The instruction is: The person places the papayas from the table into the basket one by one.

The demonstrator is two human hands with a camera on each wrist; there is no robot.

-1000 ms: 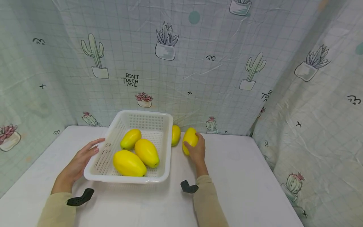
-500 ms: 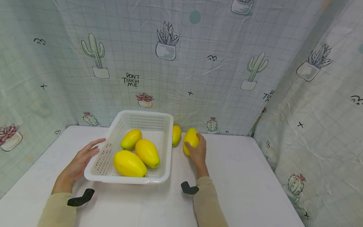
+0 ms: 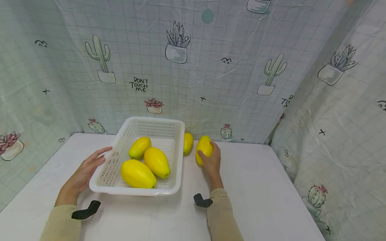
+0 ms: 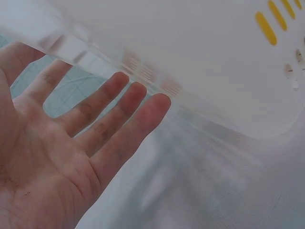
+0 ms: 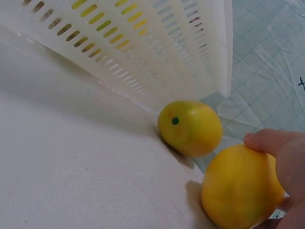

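A white plastic basket (image 3: pixel 178 167) with slotted walls stands on the table, with several oblong yellow fruits in it, such as this large yellow fruit (image 3: pixel 138 174). My left hand (image 3: pixel 84 174) lies at the basket's left side, fingers extended. In the left wrist view, the fingertips (image 4: pixel 157 102) are at the underside of its rim; whether they press is unclear. My right hand (image 3: pixel 212 164) grips another oblong yellow fruit (image 3: pixel 203 149), papaya-like in shape, between thumb and fingers. That fruit (image 5: pixel 240 188) appears on or just above the table in the right wrist view.
Between the basket and the gripped fruit lies one more yellow fruit (image 3: pixel 188 144), partly hidden by the basket wall in the head view. A cactus-print cloth (image 3: pixel 193 73) hangs behind and beside the white table (image 3: pixel 256 187). Black wrist mounts (image 3: pixel 86 210) sit on both sleeves.
The right hand and its fruit appear shifted very slightly right, partly with a small turn of the head view. The left hand and basket stay essentially in place.
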